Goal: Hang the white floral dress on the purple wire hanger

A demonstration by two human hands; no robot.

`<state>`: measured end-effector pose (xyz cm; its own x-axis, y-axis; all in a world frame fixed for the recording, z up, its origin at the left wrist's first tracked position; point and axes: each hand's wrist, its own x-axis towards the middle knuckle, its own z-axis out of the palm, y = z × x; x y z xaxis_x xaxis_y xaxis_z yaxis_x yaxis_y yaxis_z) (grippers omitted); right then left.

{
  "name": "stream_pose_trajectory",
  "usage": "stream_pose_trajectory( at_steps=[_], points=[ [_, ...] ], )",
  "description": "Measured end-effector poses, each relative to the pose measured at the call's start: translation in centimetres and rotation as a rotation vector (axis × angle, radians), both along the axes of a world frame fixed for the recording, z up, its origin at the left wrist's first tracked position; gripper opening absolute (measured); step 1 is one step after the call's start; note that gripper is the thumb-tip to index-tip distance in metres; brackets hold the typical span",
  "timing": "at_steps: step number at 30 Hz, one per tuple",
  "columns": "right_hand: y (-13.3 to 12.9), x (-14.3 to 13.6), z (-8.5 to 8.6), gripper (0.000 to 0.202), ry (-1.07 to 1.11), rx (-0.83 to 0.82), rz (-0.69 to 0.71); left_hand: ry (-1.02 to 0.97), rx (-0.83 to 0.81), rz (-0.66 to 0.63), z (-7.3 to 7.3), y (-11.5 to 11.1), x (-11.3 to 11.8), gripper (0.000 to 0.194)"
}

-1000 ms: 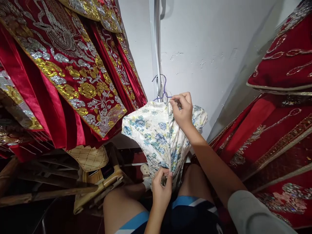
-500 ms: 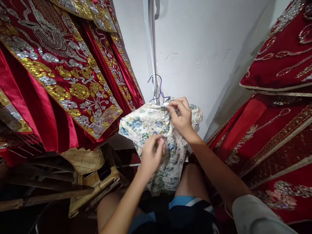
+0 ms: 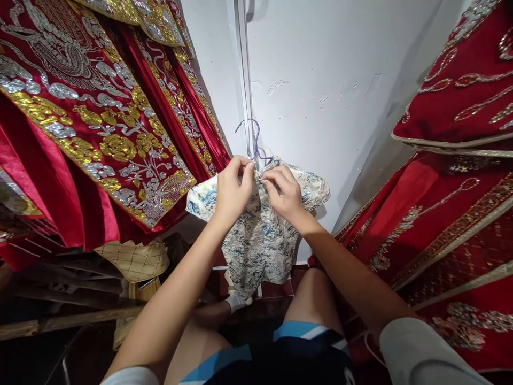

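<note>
A short-sleeved floral shirt (image 3: 256, 246), cream with blue and yellow flowers, hangs on a purple wire hanger (image 3: 257, 140) in front of me. At the left side of its collar, my left hand (image 3: 236, 187) pinches the cloth between thumb and fingers. My right hand (image 3: 284, 192) pinches the facing edge close by, so the fingertips of both hands nearly meet at the neckline. Whatever small fastening lies between the fingertips is too small to make out. Below the hands the shirt front falls in folds.
Red embroidered cloth with gold and silver sequins (image 3: 116, 144) hangs at left. More red beaded cloth (image 3: 452, 117) hangs at right. A white wall (image 3: 320, 64) with a metal pole (image 3: 240, 69) stands behind the hanger. A bamboo chair (image 3: 80, 315) is at lower left.
My left hand has risen from the shirt's middle to its collar. My right hand has shifted slightly left and down, bringing the hands together. The lower shirt has swung and its front lies differently.
</note>
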<state>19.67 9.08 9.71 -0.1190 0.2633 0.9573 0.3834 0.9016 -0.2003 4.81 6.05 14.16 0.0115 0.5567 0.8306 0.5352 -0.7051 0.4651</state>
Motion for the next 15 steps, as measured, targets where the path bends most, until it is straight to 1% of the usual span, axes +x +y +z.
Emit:
stream_pose_trajectory(
  at_steps=[3, 5, 7, 9, 11, 12, 14, 15],
  points=[
    [-0.3, -0.7, -1.9, 0.014, -0.036, -0.048, 0.005, -0.092, 0.02, 0.004, 0.0, 0.6, -0.4, 0.018],
    [-1.0, -1.1, -3.7, 0.014, -0.076, -0.084, 0.05, -0.165, 0.028, -0.004, 0.2, 1.3, -1.1, 0.019],
    [-2.1, -1.4, -5.4, 0.013, -0.123, -0.122, 0.119, -0.263, 0.027, -0.016, 0.6, 2.2, -2.5, 0.019],
    [-3.3, -1.6, -6.8, 0.013, -0.142, -0.163, 0.172, -0.39, 0.003, -0.01, 0.8, 3.3, -4.6, 0.017],
    [-4.6, -1.5, -7.6, 0.014, -0.13, -0.208, 0.191, -0.556, -0.068, 0.033, 0.5, 4.3, -7.1, 0.015],
    [-5.1, -1.5, -7.8, 0.015, -0.121, -0.229, 0.193, -0.644, -0.126, 0.061, 0.1, 4.7, -8.4, 0.017],
    [-5.9, -1.3, -7.7, 0.016, -0.107, -0.257, 0.188, -0.798, -0.249, 0.109, -1.0, 5.4, -10.5, 0.023],
    [-6.3, -1.2, -7.6, 0.016, -0.106, -0.263, 0.184, -0.86, -0.283, 0.127, -1.7, 5.7, -11.3, 0.025]
  ],
)
